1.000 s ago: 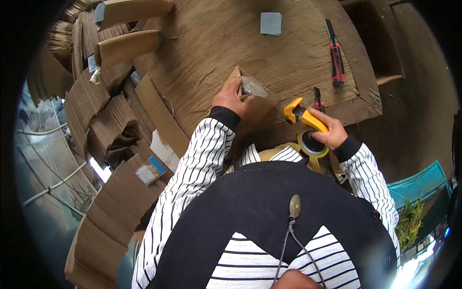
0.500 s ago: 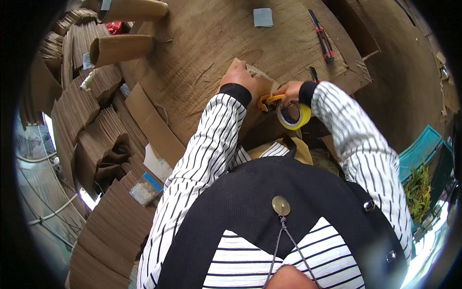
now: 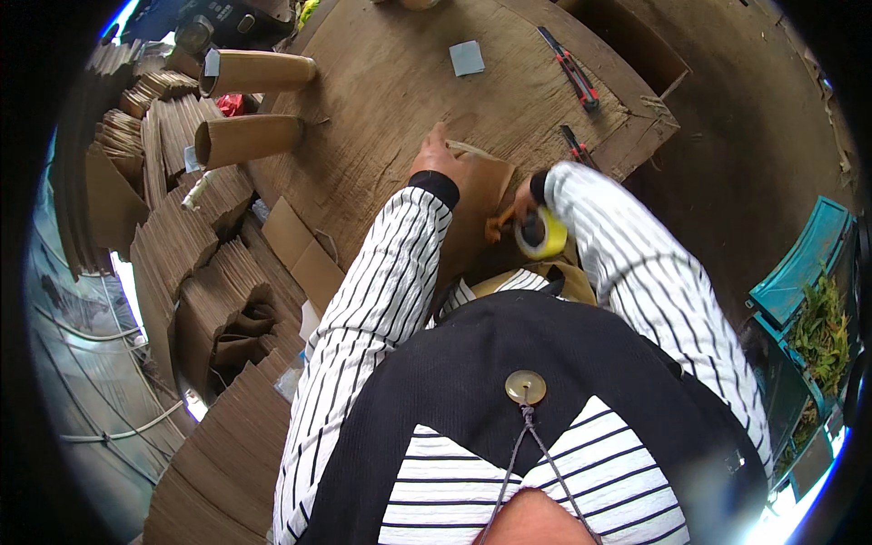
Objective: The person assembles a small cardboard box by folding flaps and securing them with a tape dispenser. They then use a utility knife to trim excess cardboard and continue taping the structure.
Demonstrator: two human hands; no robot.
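A folded piece of brown cardboard (image 3: 489, 180) lies near the front edge of the wooden table. My left hand (image 3: 441, 156) grips its left side, fingers over the top edge. At the cardboard's right, my right hand (image 3: 524, 201) is closed round an orange tape dispenser (image 3: 497, 224), its fingers partly hidden by the cuff and blurred. A roll of yellow tape (image 3: 557, 234) sits on the dispenser, just below that hand. The dispenser's orange end is close to the cardboard's lower right edge; whether they touch I cannot tell.
On the wooden table (image 3: 381, 100) are two utility knives, one far right (image 3: 574, 74) and one nearer (image 3: 574, 145), and a pale square card (image 3: 467, 58). Two cardboard sleeves (image 3: 259, 73) lie at the left edge. Stacked flat cardboard (image 3: 195, 241) fills the left; a teal crate (image 3: 799, 263) stands right.
My right hand has drawn the tape dispenser toward me and slightly left, lower along the cardboard's right side. My left hand keeps hold of the cardboard. The whole view has shifted a little.
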